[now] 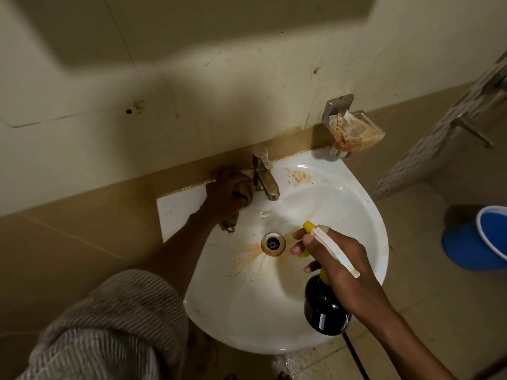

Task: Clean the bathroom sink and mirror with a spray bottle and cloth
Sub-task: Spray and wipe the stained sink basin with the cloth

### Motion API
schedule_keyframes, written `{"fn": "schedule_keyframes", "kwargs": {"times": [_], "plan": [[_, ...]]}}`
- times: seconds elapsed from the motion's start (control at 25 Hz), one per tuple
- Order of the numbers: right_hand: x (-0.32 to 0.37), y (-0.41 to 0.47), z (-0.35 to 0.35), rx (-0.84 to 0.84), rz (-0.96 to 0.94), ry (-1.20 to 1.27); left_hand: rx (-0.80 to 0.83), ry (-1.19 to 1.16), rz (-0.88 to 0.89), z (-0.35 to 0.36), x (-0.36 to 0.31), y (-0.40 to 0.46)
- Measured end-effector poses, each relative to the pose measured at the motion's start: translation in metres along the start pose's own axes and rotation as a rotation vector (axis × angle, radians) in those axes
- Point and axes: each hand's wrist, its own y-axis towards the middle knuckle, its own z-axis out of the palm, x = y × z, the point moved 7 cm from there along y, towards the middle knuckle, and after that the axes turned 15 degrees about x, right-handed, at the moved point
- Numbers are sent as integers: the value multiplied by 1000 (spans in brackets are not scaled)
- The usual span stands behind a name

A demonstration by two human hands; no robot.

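White sink (343, 215), rust-orange streaks fanning from its drain (273, 244). My spray bottle (325, 308): black body, yellow nozzle, white trigger. Cloth (241, 192) left of the silver tap (264, 174) is dull brown. Blue bucket (477, 239) right of the sink. My sleeve (109, 325): grey-and-white stripes.

blue bucket (477, 242), stained soap dish (354, 130)
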Motion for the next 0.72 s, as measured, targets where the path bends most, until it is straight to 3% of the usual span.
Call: {"fn": "schedule_keyframes", "kwargs": {"times": [0.16,0.36,0.56,0.72], "plan": [[-2,5,7,25,-1,-7,89,187,-10,-10,13,-1],[0,10,18,65,-2,2,72,211,-32,-25,33,-20],[3,14,31,70,17,54,-20,210,-67,-40,48,-49],[-1,18,45,110,23,59,-201,164,-145,-54,75,-83]]}}
